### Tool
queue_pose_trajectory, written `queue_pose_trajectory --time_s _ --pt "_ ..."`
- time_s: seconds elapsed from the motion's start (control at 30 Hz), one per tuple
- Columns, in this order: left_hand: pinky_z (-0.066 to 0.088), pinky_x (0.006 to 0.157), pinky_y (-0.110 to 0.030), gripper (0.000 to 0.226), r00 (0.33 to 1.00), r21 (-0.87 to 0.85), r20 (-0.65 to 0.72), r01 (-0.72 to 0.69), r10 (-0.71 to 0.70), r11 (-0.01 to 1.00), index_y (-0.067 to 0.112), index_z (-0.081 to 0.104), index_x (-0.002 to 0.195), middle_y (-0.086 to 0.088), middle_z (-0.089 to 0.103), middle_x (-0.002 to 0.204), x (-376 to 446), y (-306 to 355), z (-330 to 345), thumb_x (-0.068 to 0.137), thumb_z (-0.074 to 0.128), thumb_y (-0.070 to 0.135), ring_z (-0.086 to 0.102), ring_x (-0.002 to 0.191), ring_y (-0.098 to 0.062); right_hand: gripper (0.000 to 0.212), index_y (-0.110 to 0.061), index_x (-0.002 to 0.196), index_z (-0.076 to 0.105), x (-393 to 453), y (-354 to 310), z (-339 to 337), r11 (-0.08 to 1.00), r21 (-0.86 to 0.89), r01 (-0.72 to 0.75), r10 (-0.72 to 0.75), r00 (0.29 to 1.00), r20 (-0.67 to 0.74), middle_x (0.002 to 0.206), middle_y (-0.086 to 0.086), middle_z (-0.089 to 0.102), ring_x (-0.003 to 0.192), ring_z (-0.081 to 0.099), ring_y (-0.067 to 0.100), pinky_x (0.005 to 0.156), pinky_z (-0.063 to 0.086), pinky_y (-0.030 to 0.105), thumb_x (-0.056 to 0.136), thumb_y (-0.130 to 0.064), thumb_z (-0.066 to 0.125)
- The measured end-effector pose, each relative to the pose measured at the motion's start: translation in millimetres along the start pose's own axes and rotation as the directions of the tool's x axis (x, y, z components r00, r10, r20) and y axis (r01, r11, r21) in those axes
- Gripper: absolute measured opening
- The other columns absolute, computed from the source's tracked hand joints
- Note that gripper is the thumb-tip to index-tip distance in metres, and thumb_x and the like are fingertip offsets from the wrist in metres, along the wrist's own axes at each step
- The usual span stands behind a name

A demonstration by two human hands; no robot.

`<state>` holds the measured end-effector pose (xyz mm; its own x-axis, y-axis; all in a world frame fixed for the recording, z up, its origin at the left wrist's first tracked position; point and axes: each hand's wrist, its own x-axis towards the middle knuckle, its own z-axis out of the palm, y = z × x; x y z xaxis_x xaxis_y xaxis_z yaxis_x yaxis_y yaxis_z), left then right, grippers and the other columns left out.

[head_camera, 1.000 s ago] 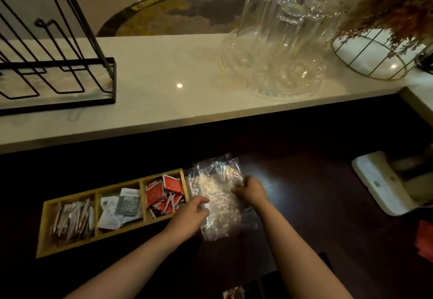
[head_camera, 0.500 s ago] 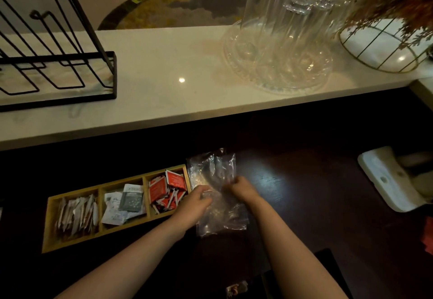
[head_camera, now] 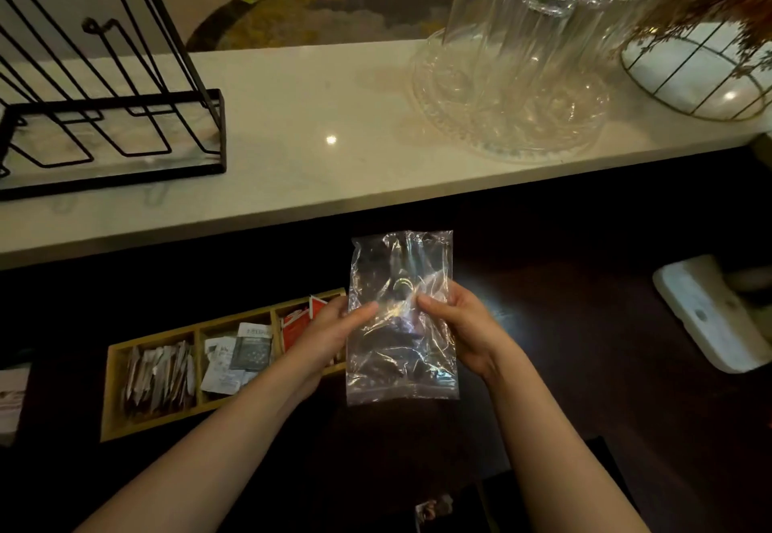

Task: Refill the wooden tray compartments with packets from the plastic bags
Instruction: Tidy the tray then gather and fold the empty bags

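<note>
A clear plastic bag (head_camera: pixel 401 361) hangs upright in the air above the dark counter, looking empty and see-through. My left hand (head_camera: pixel 330 332) pinches its left edge and my right hand (head_camera: pixel 463 323) pinches its right edge, about mid-height. To the left lies the wooden tray (head_camera: pixel 113 390) with three compartments: pale stick packets (head_camera: pixel 158 378) on the left, white and grey packets (head_camera: pixel 240 357) in the middle, red packets (head_camera: pixel 298 321) on the right, partly hidden behind my left hand.
A pale marble ledge (head_camera: pixel 292 156) runs across the back, carrying a black wire rack (head_camera: pixel 104 106), upturned glasses on a glass tray (head_camera: pixel 514 114) and a gold wire basket (head_camera: pixel 693 72). A white device (head_camera: pixel 706 315) sits at the right on the dark counter.
Both hands have lifted the plastic bag off the dark counter and now hold it upright, stretched between them. The view has come closer to the tray.
</note>
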<state>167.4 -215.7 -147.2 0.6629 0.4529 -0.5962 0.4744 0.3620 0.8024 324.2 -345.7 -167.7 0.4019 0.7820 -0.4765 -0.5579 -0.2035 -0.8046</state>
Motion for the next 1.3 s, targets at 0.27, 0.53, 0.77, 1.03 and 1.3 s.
queue_pose_trajectory --time_s 0.27,0.53,0.77,1.03,1.3 --pt "0.054 0.082 -0.04 0.036 0.992 -0.074 0.072 -0.094 0.1 0.993 0.024 0.049 0.124 -0.005 0.067 0.114 -12 5 -13 0.094 0.046 0.006 0.066 0.099 -0.026 0.033 -0.019 0.114 0.06 -8 10 13 0.998 -0.042 -0.043 0.044 0.999 0.015 0.107 0.012 0.071 0.091 0.069 0.027 0.079 0.057 0.039 0.084 -0.004 0.064" --pt "0.057 0.073 -0.036 0.036 0.978 -0.176 0.074 -0.179 0.194 0.968 0.035 0.056 0.116 0.002 0.07 0.108 -24 3 -31 0.093 0.048 0.008 0.07 0.091 -0.018 0.027 -0.017 0.098 0.071 -16 11 21 0.995 -0.052 -0.08 0.084 0.994 0.076 0.087 0.007 0.074 0.073 0.069 0.018 0.068 0.059 0.029 0.086 0.004 0.059" --pt "0.054 0.051 -0.028 0.044 0.993 -0.102 -0.042 -0.111 0.108 0.988 0.015 0.071 0.06 -0.002 0.07 0.077 -37 1 -34 0.087 0.043 -0.008 0.064 0.076 -0.025 0.046 -0.014 0.051 0.063 -15 14 26 0.97 -0.24 0.042 -0.039 0.999 0.017 0.054 -0.004 0.062 0.05 0.058 0.006 0.048 0.047 0.018 0.079 0.018 0.043" --pt "0.06 0.065 -0.041 0.04 0.969 -0.289 0.226 0.166 -0.101 0.943 0.019 0.065 0.111 -0.01 0.07 0.111 -55 -9 -43 0.074 0.073 0.031 0.071 0.094 -0.029 0.045 -0.016 0.048 0.058 -15 17 42 0.863 -0.472 0.181 -0.227 0.973 -0.043 0.058 0.001 0.056 0.054 0.049 0.008 0.058 0.039 0.024 0.069 0.019 0.039" --pt "0.054 0.047 -0.021 0.025 0.981 -0.505 -0.181 -0.038 -0.063 0.862 0.01 0.054 0.115 -0.01 0.075 0.089 -56 -23 -27 0.09 0.056 0.007 0.071 0.066 -0.018 0.069 -0.012 0.137 0.044 -22 32 54 0.958 0.288 -0.007 -0.041 0.986 0.159 0.126 0.009 0.061 0.106 0.064 0.023 0.08 0.055 0.031 0.083 -0.052 0.06"
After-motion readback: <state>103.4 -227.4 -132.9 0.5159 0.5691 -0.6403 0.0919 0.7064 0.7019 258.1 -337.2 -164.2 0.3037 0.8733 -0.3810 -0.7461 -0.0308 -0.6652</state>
